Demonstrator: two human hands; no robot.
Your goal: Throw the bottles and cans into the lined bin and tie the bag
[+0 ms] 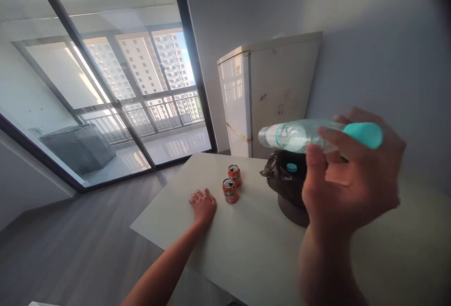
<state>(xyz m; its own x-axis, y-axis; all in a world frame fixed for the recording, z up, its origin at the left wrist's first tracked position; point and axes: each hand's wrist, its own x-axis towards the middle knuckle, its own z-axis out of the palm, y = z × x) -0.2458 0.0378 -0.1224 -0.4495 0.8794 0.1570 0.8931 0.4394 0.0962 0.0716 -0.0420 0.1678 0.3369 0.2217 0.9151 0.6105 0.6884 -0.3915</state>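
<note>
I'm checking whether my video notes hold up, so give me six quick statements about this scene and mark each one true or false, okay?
1. The right hand holds a clear bottle. True.
2. The bottle stands upright. False: it is tipped over, nearly level.
3. The left hand rests on the pale table. True.
4. Two orange cans are on the table. True.
5. Both cans lie on their sides. False: they stand upright.
6. The bottle's turquoise end points to the picture's left. False: it points right.

This looks like a home, with a fridge [282, 85] at one o'clock and glass doors [117, 107] onto a railed balcony [176, 145] at ten.
</note>
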